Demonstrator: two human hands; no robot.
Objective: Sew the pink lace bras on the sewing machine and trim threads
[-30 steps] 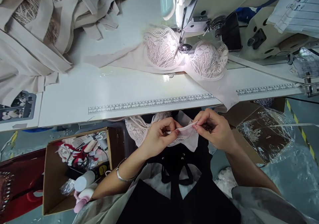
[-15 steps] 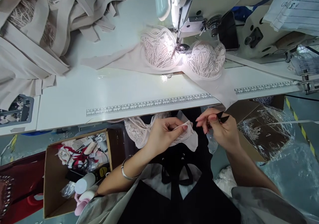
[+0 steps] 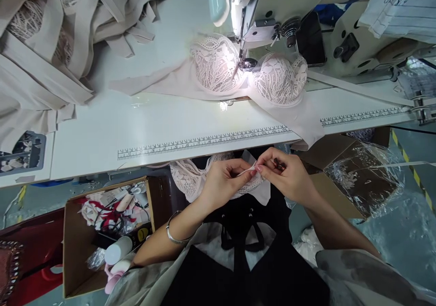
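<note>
A pale pink lace bra (image 3: 186, 179) lies over my lap, just below the table edge. My left hand (image 3: 223, 179) pinches its edge between thumb and fingers. My right hand (image 3: 286, 174) is closed at the same edge, its thumb and fingertip meeting beside the left thumb. Dark bits of small thread snips (image 3: 279, 165) show among the right fingers; most of the tool is hidden. On the table another lace bra (image 3: 278, 81) lies spread out, its middle under the needle area of a sewing machine (image 3: 264, 33).
A printed ruler (image 3: 204, 141) runs along the table's front edge. Beige fabric pieces (image 3: 81, 38) are heaped at the left. A cardboard box (image 3: 76, 251) of odds and ends stands lower left; another box (image 3: 337, 194) with clear plastic is at the right. A narrow band (image 3: 361, 90) stretches rightward.
My right hand has moved left to the bra's edge and closed its fingertips there. The black snip blades, plain before, are now mostly covered. My left hand has stayed in place.
</note>
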